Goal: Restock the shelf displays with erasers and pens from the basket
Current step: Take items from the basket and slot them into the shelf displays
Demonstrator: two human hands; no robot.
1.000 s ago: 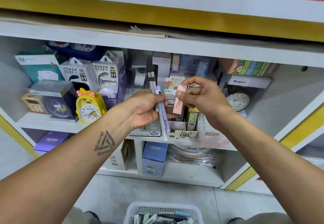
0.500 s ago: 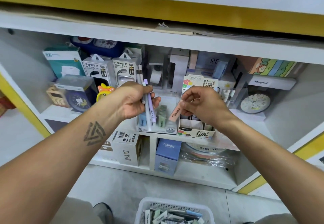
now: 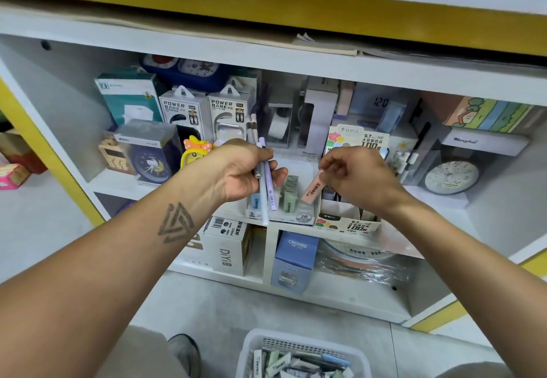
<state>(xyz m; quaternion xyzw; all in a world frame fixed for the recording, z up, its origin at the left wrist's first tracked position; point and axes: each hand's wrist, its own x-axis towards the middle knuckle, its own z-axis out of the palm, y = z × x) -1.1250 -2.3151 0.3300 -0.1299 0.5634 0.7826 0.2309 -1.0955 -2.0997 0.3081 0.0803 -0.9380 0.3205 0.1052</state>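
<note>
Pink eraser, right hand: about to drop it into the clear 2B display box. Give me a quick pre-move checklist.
1. Right hand pinches the pink eraser by its upper end: ok.
2. Eraser's lower end is over the clear display box: ok.
3. Free slot beside the green erasers in the box: cannot tell, depth is unclear.
4. Left hand grips the pens securely: ok.
5. Pens clear of the drop path: not ok, their lower ends hang in front of the box's left part.
6. White basket within reach below: ok.
</note>
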